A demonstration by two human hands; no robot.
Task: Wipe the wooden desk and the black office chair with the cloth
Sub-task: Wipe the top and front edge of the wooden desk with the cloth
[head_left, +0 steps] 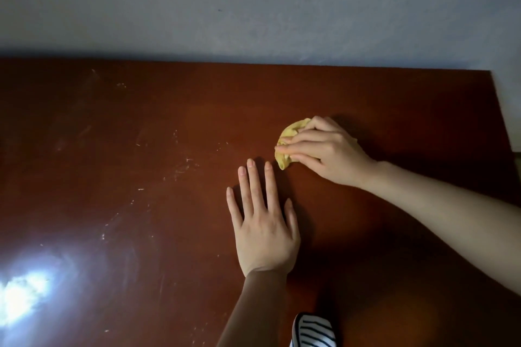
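- The yellow cloth [290, 132] is held bunched under the right hand [324, 149] and is pressed onto the wooden desk [169, 121].
- The right fingers [298, 139] are laid close together and curved over the wad. The thumb is hidden, so how it lies cannot be told.
- Cloth is seen poking out past the fingertips and on the wall side of the grip. A small bit is also seen at the wrist side of the hand.
- The left hand [265, 231] is laid flat on the desk, palm down, with fingers straight and slightly spread. Nothing is held in it.
- The left fingertips are placed just beside the cloth, on the near side of the grip, and no contact with it is seen.
- White specks [183, 166] and faint smears are seen on the desk surface, well to the left of the grip.
- A bright glare [25, 290] is reflected on the desk, far left of the grip and nearer the person.
- A grey wall [253, 3] is met by the desk's far edge, beyond the grip.
- Striped fabric [313, 331] is seen at the bottom edge, on the person's side of the grip.
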